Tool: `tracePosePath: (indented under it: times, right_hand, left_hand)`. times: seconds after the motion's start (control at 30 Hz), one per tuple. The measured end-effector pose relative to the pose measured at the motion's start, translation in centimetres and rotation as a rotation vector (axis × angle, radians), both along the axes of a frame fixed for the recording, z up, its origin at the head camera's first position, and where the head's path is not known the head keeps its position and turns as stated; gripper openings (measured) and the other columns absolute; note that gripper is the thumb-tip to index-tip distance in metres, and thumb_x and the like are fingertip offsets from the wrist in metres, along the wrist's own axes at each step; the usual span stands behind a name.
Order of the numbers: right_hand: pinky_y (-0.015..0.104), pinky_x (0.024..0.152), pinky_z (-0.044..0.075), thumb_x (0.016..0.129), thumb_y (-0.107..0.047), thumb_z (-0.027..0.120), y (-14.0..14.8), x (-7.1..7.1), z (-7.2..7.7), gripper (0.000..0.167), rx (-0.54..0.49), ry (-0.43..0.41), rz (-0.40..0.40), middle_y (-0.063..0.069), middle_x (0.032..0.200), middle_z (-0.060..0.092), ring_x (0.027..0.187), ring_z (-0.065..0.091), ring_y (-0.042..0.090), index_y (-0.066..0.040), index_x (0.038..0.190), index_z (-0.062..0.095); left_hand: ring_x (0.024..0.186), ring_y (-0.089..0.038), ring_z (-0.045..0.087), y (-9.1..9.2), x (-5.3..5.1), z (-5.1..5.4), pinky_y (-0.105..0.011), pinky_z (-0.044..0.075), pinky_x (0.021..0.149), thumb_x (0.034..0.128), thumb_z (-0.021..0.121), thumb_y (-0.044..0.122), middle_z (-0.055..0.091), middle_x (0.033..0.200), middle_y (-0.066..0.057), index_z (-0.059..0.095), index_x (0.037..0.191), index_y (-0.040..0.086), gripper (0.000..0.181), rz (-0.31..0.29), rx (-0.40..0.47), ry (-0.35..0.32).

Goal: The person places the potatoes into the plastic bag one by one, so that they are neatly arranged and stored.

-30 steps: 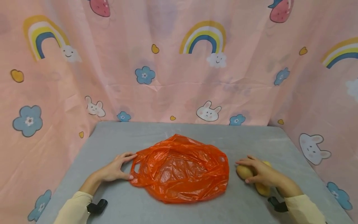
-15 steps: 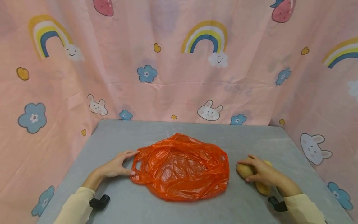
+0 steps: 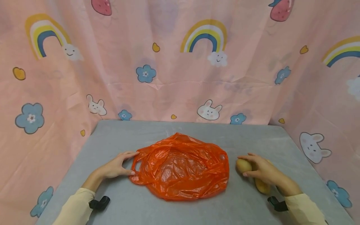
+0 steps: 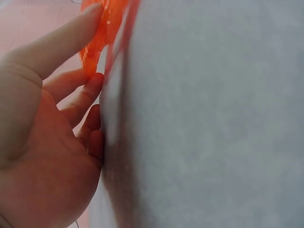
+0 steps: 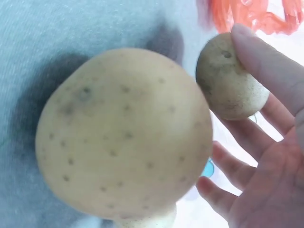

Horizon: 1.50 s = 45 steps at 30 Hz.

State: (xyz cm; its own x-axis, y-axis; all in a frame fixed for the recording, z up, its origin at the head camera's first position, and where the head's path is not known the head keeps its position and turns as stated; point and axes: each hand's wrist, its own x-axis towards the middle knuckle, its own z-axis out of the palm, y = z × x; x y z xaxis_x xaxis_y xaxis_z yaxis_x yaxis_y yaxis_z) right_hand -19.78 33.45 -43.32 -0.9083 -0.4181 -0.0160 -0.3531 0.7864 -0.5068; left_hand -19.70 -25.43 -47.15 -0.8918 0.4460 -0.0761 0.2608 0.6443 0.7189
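Observation:
An orange plastic bag (image 3: 182,168) lies spread on the grey table, its mouth facing up. At its left handle, my left hand (image 3: 113,167) touches the edge with thumb and fingers spread apart; the left wrist view shows the fingertips against the orange plastic (image 4: 109,23). To the right of the bag, my right hand (image 3: 262,168) grips a potato (image 3: 243,166) between thumb and fingers. In the right wrist view that potato (image 5: 230,78) is in the fingers, while a larger potato (image 5: 123,135) lies nearer the camera, with part of another (image 5: 152,219) below it.
Under the right hand, another potato (image 3: 262,186) shows on the grey table (image 3: 135,206). A pink curtain (image 3: 174,90) printed with rainbows and rabbits hangs behind the table and along both sides. Dark wrist-camera mounts sit at both cuffs.
The right hand has moved slightly left with its potato, away from the other potatoes. The left hand shifted up a little with the bag's left handle and has since stayed nearly still.

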Motion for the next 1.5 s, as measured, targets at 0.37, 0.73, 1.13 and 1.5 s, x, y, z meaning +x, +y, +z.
tracePosePath:
  times: [0.37, 0.73, 1.13, 1.5]
  right_hand:
    - [0.070, 0.096, 0.041, 0.083, -0.022, 0.084, -0.5, -0.3, 1.7, 0.062, -0.118, 0.095, -0.017, 0.027, 0.135, 0.059, 0.121, 0.054, 0.049, -0.001, 0.137, 0.060]
    - [0.052, 0.102, 0.045, 0.086, -0.029, 0.081, -3.3, 0.8, 3.4, 0.057, -0.185, 0.160, -0.042, 0.009, 0.138, 0.064, 0.127, 0.056, 0.031, -0.016, 0.138, 0.062]
    - [0.049, 0.098, 0.049, 0.087, -0.026, 0.081, -7.8, 0.5, 4.8, 0.055, -0.302, 0.080, 0.068, 0.005, 0.137, 0.066, 0.117, 0.059, 0.003, -0.015, 0.137, 0.063]
    - [0.026, 0.069, 0.048, 0.087, -0.022, 0.081, -11.0, -0.3, 5.6, 0.053, -0.365, -0.041, 0.112, 0.010, 0.121, 0.068, 0.086, 0.056, 0.015, -0.007, 0.134, 0.063]
  left_hand:
    - [0.145, -0.050, 0.034, 0.0, -0.6, -0.4, -0.071, 0.025, 0.113, 0.0853, 0.081, 0.030, 0.042, 0.156, -0.025, 0.044, 0.153, 0.005, 0.081, -0.047, 0.093, -0.001]
    - [0.139, -0.050, 0.039, 0.1, -0.3, -0.7, -0.071, 0.031, 0.109, 0.0835, 0.082, 0.033, 0.043, 0.152, -0.026, 0.046, 0.152, 0.007, 0.082, -0.023, 0.062, 0.008]
    - [0.141, -0.051, 0.034, 0.2, -0.3, -0.5, -0.074, 0.026, 0.110, 0.0820, 0.083, 0.034, 0.042, 0.152, -0.023, 0.046, 0.152, 0.008, 0.083, 0.002, 0.020, -0.014]
    - [0.141, -0.053, 0.032, 0.1, -0.2, -0.4, -0.076, 0.025, 0.108, 0.0819, 0.084, 0.033, 0.039, 0.153, -0.024, 0.044, 0.153, 0.009, 0.085, -0.013, 0.029, -0.027]
